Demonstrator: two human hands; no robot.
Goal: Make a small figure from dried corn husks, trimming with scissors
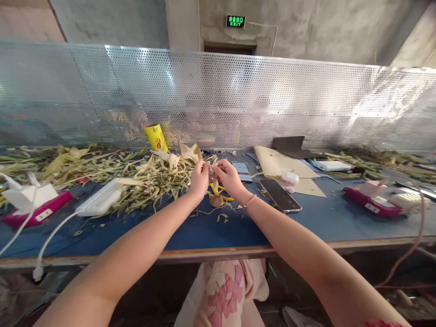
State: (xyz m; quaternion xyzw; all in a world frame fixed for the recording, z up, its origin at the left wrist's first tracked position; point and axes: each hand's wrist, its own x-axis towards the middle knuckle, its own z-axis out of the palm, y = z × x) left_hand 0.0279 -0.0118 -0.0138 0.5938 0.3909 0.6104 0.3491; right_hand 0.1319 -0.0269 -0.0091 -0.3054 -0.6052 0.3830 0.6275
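My left hand point(200, 178) and my right hand point(229, 177) meet over the table, fingertips closed in a pinch. Between them is a small pale piece of dried plant point(215, 181), part of it hanging below the fingers; the fingers hide most of it. Just beneath, a brown, roundish dry clump point(216, 200) lies on the blue tabletop. Something yellow and looped, perhaps a handle point(225, 198), shows beside it. To the left of my left hand spreads a heap of dried stalks and leaves point(153, 181), with broad papery leaves point(187, 153) on top.
A phone point(281, 195) lies right of my right wrist, near a small white container point(289, 178) and cardboard sheets point(281, 163). White power bank point(98, 197), magenta power strips point(37, 210) and cables occupy both sides. A yellow tube point(156, 137) stands before the perforated metal screen point(218, 100).
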